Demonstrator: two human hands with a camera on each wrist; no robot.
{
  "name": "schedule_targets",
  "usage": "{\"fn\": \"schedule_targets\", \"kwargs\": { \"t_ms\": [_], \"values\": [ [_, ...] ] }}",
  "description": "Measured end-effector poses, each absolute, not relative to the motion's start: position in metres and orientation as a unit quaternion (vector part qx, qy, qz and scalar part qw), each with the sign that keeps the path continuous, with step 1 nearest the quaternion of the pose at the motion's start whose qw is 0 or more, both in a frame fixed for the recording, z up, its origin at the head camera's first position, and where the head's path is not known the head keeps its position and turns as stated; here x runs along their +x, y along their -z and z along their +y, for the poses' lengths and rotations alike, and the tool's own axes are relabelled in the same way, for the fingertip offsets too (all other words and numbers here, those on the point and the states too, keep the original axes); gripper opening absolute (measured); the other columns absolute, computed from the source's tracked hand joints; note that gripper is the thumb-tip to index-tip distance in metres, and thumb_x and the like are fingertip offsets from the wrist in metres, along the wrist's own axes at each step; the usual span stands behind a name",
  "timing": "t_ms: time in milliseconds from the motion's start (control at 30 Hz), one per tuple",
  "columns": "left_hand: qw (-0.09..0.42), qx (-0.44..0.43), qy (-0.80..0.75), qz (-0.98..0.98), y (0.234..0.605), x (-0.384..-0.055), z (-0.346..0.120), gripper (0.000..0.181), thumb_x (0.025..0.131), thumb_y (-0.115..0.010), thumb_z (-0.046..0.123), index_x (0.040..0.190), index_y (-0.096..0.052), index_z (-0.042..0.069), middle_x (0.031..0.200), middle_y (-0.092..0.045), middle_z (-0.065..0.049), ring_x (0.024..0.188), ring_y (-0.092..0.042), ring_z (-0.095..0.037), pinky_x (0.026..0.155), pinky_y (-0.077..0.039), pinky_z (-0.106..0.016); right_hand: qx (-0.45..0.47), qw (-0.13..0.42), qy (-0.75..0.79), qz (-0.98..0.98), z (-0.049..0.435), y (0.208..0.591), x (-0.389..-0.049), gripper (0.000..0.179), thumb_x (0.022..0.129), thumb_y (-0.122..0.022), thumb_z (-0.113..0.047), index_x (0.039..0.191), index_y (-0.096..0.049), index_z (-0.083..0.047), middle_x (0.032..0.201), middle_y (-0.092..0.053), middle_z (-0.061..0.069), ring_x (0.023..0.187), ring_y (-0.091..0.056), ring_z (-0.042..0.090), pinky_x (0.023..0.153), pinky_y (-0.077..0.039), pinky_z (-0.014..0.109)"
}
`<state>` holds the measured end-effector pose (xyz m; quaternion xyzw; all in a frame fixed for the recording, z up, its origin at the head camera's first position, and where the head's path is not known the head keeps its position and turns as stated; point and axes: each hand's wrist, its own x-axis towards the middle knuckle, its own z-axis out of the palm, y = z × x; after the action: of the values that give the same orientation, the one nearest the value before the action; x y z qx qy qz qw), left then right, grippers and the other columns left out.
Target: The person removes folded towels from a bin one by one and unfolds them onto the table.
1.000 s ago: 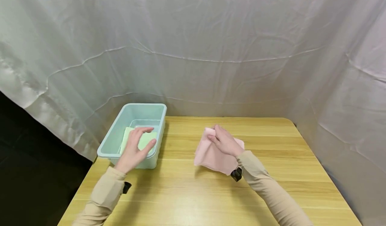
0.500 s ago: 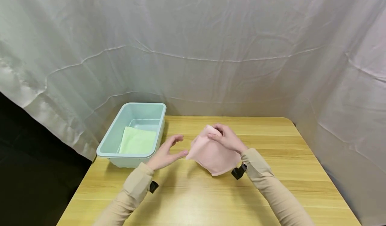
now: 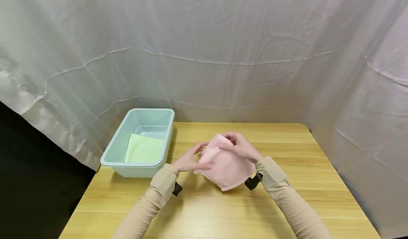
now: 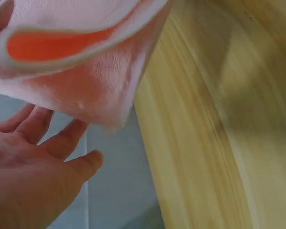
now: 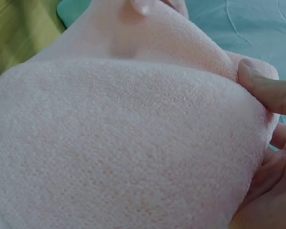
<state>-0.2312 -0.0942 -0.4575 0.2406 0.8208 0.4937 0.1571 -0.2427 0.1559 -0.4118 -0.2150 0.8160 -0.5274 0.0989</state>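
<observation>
A folded pink towel (image 3: 227, 166) with a fuzzy face is held up over the table. My right hand (image 3: 240, 147) pinches its upper right part, thumb in front and fingers behind. At the towel's left side is my left hand (image 3: 192, 159), its thumb over the front and its fingers reaching behind the edge. In the left wrist view, the left hand's fingers (image 4: 66, 138) are spread and fairly straight beside the towel's corner, and the towel's fold (image 4: 57, 45) gapes open. Up close in the right wrist view, the right thumb (image 5: 257, 83) presses the towel's edge.
On the left of the wooden table (image 3: 204, 210) stands a light teal plastic bin (image 3: 108, 157). A pale green folded cloth (image 3: 145, 148) lies inside it. Grey curtains (image 3: 204, 79) hang behind and at both sides.
My left hand has moved right, from over the bin to the pink towel's left side. The towel has turned and its lower corner hangs more to the left; the right hand keeps holding it.
</observation>
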Motion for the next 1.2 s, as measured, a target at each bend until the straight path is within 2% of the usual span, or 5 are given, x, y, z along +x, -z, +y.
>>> {"fn": "schedule_targets", "kwargs": {
  "t_ms": [133,267,467,667,1200],
  "values": [
    [0.160,0.257,-0.497,0.813,0.464,-0.236,-0.097,0.054,0.085,-0.078,0.020,0.133,-0.060,0.001,0.127,-0.067,-0.018,0.112,-0.064,-0.028,0.098,-0.054,-0.044,-0.199,0.113,0.547,0.806,0.160,0.414,-0.242,0.028,0.094,-0.070,-0.014,0.115,-0.063,0.005,0.103,-0.068,0.013,0.082,-0.065,0.010,0.071,-0.056,0.024],
    [0.170,0.238,-0.505,0.812,0.469,-0.236,-0.101,0.035,0.090,-0.073,0.018,0.117,-0.068,-0.003,0.111,-0.071,-0.019,0.088,-0.065,-0.013,0.079,-0.056,-0.026,-0.171,0.125,0.569,0.795,0.168,0.419,-0.241,0.034,0.095,-0.070,-0.014,0.121,-0.060,0.006,0.106,-0.068,0.010,0.083,-0.067,0.011,0.072,-0.059,0.027],
    [0.205,0.151,-0.597,0.761,0.476,-0.237,-0.104,0.032,0.096,-0.066,0.019,0.117,-0.065,-0.005,0.104,-0.069,-0.009,0.089,-0.064,-0.008,0.087,-0.060,-0.032,-0.127,0.137,0.612,0.769,0.182,0.435,-0.240,0.042,0.096,-0.068,-0.013,0.129,-0.054,0.009,0.113,-0.066,0.012,0.086,-0.067,0.012,0.074,-0.061,0.029],
    [0.215,0.107,-0.647,0.724,0.482,-0.238,-0.100,0.026,0.100,-0.061,0.019,0.112,-0.060,-0.004,0.089,-0.061,0.001,0.080,-0.066,-0.009,0.077,-0.063,-0.036,-0.083,0.144,0.650,0.741,0.190,0.464,-0.240,0.053,0.096,-0.068,-0.013,0.137,-0.046,0.011,0.111,-0.068,0.002,0.086,-0.068,0.011,0.073,-0.062,0.029],
    [0.146,0.087,-0.592,0.788,0.505,-0.261,-0.078,0.027,0.101,-0.059,0.016,0.112,-0.057,-0.008,0.090,-0.066,-0.011,0.068,-0.062,-0.009,0.064,-0.059,-0.029,0.019,0.089,0.651,0.754,0.193,0.523,-0.249,0.054,0.095,-0.069,-0.011,0.139,-0.044,0.009,0.121,-0.054,0.017,0.073,-0.061,0.005,0.060,-0.054,0.019]
  ]
}}
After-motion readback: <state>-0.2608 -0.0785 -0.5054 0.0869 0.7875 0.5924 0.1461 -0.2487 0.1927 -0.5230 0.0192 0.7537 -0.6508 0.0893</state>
